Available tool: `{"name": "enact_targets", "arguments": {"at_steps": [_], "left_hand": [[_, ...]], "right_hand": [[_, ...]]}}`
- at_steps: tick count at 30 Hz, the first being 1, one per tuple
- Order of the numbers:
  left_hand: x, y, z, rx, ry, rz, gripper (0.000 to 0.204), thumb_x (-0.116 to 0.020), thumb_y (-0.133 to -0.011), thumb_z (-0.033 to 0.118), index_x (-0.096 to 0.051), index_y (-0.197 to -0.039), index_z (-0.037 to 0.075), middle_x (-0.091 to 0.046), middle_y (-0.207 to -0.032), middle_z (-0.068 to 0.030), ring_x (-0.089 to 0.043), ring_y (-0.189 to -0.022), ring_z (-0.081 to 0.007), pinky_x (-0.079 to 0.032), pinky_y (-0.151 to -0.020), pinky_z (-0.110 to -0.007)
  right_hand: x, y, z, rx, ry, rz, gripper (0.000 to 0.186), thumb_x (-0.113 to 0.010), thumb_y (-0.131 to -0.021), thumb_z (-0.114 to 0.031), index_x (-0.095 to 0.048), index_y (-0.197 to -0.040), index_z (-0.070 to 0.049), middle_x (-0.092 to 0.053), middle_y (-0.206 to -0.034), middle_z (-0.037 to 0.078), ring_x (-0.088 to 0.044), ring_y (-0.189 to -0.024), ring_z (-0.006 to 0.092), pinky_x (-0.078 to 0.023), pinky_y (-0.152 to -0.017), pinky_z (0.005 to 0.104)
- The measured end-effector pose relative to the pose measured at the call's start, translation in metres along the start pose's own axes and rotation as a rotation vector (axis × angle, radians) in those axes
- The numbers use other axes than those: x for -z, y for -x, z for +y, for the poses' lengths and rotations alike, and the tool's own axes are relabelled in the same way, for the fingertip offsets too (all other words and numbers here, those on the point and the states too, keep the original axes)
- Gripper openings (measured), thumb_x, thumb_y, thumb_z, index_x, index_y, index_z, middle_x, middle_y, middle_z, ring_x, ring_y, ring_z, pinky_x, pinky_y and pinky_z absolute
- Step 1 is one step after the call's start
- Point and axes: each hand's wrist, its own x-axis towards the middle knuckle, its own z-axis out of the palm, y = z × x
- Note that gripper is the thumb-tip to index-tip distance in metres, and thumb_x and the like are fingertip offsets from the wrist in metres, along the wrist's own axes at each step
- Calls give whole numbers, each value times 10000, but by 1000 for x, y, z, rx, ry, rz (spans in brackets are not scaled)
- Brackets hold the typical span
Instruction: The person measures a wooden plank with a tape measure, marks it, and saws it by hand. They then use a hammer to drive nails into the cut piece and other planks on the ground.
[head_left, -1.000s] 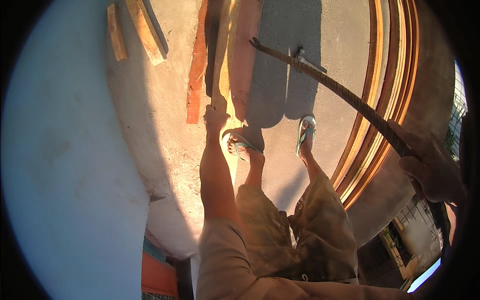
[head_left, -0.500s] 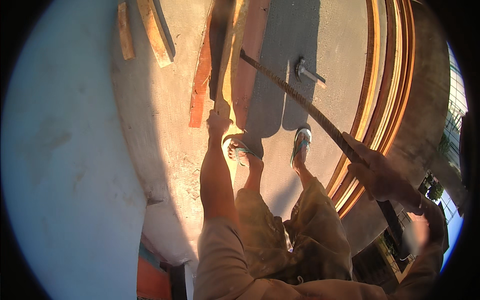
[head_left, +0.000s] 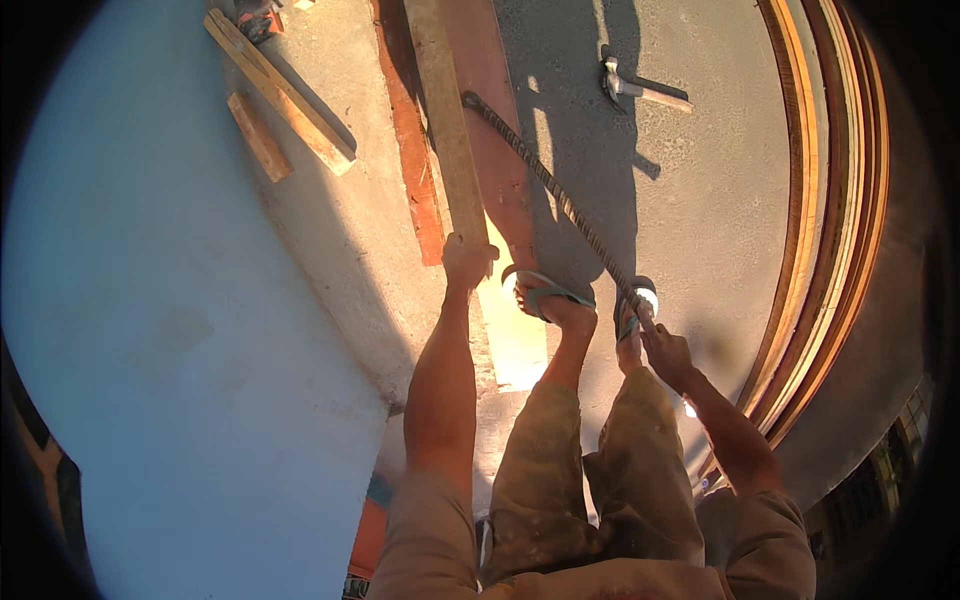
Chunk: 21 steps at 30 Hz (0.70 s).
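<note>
My left hand (head_left: 468, 262) grips a long, light wooden board (head_left: 448, 120) that runs up the middle of the view. My right hand (head_left: 666, 350) is closed on a long ribbed steel bar (head_left: 570, 210). The bar slants up to the left, and its bent claw end lies over the pinkish-red board (head_left: 495, 170), close beside the board in my left hand. A rougher orange-red board (head_left: 410, 170) lies just left of them. My sandalled feet (head_left: 560, 305) are below the boards on the floor.
A hammer (head_left: 645, 92) lies on the concrete floor (head_left: 705, 200) at the right of the boards. Short timber offcuts (head_left: 280, 95) and a small tool (head_left: 255, 22) lie upper left. A white wall (head_left: 170, 330) fills the left; stacked long planks (head_left: 840, 220) run down the right.
My right hand has swung down and inward with the bar, whose claw end has moved left toward the boards. My left hand has shifted slightly, still on the board.
</note>
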Motion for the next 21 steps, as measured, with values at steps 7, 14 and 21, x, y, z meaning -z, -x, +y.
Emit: {"name": "enact_targets", "arguments": {"at_steps": [7, 14, 21], "left_hand": [[-3, 7, 15, 46, 6, 8, 496, -797, -575, 85, -600, -1006, -59, -664, -900, -138, -649, -762, -227, -529, -660, -349], [5, 18, 25, 77, -48, 39, 568, -793, -564, 99, -592, -1065, -77, -677, -954, -177, -676, -823, -255, -552, -713, -372], [-1, -9, 1, 70, -18, 28, 589, -791, -544, 146, -590, -1050, -78, -686, -929, -195, -672, -800, -258, -550, -679, -358]], "right_hand": [[200, 39, -102, -65, -588, -265, 676, -532, -939, -93, -246, -1552, -102, -657, -809, 188, -659, -628, 331, -519, -644, 381], [390, -6, -162, -179, -398, -326, 635, -565, -922, -91, -331, -1511, -52, -559, -647, 60, -537, -554, 114, -435, -508, 298], [245, -2, -115, -190, -255, -172, 532, -507, -1007, -237, -352, -1491, -76, -669, -807, 195, -669, -698, 408, -508, -683, 496]]}}
